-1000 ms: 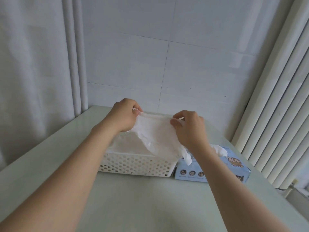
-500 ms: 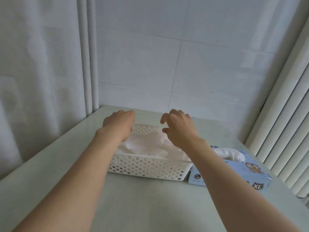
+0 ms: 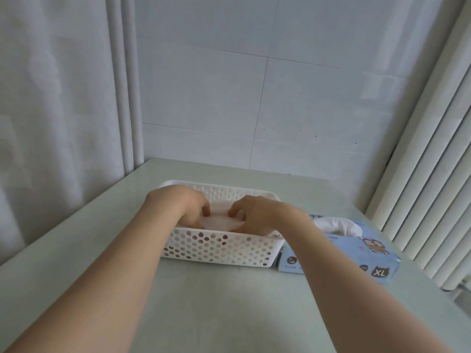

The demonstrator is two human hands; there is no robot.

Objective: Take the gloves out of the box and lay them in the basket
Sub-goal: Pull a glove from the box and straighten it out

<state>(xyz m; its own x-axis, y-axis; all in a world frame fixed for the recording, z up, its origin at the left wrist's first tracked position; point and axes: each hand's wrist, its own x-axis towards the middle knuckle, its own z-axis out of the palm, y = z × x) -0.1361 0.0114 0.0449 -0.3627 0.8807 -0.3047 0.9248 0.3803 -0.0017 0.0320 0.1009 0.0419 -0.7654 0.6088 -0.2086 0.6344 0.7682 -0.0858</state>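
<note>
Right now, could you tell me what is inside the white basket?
A pile of white gloves lies in the basket, under the left hand and right hand. The hands cover most of it.

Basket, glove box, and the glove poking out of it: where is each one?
Basket (image 3: pixel 219 248): head view, perforated front wall.
Glove box (image 3: pixel 380 272): head view, front face at the XL mark.
Glove poking out (image 3: pixel 339 225): head view, crumpled white middle above the box opening.
</note>
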